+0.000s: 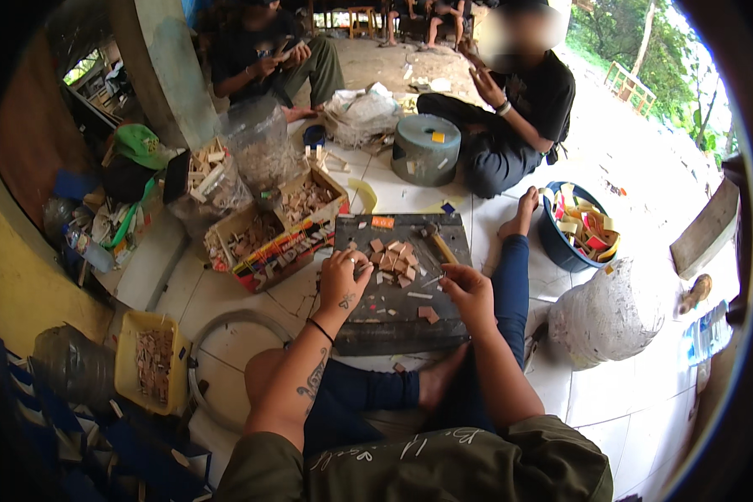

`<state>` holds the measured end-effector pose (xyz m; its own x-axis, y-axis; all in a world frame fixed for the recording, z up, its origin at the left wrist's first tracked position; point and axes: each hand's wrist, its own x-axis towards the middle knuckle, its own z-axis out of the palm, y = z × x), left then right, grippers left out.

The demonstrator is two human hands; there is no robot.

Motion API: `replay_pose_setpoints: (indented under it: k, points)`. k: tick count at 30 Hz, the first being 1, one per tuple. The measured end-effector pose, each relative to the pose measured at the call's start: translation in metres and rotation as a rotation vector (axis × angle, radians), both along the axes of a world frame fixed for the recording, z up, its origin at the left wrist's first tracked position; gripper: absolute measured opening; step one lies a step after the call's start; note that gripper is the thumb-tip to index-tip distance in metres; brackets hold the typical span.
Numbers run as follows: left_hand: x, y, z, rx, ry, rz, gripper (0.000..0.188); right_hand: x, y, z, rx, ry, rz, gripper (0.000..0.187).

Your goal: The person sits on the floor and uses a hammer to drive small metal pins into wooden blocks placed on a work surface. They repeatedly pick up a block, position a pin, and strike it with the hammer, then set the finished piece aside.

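My left hand (341,276) is over the left side of a dark board (402,335), its fingers pinched together; whatever they hold is too small to make out. Above the board's right side, my right hand (470,290) pinches a thin, pale strip (431,283) between thumb and fingers. Between the hands lies a loose pile of small brown wooden squares (393,259). A hammer (441,245) with a wooden handle rests to the right of the pile. One more wooden square (427,315) lies nearer to me, among small pale scraps.
Beyond the board to the left stands a printed cardboard box (280,255) of wood pieces. A yellow tray (125,364) holds more. On the right are a blue tub (560,238) of coloured pieces and a white wrapped bundle (607,314). Two people sit opposite, near a round grey drum (425,159).
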<state>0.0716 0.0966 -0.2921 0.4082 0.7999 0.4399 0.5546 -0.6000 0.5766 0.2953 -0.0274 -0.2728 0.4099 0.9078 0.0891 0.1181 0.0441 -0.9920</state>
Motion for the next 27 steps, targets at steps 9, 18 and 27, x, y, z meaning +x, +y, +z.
replay_pose_setpoints:
  k: [9,18,27]
  points:
    - [-0.005,-0.087,-0.005,-0.14,-0.352,-0.14,0.012,-0.015,-0.019,-0.008,0.02,0.073,0.103,0.016]
    - [-0.009,-0.087,-0.015,0.018,-0.214,-0.117,0.014,-0.041,-0.02,-0.01,0.063,-0.394,0.209,0.013]
    - [-0.008,-0.089,-0.017,0.048,-0.207,-0.108,0.016,-0.044,-0.02,-0.011,0.02,-0.383,0.157,0.019]
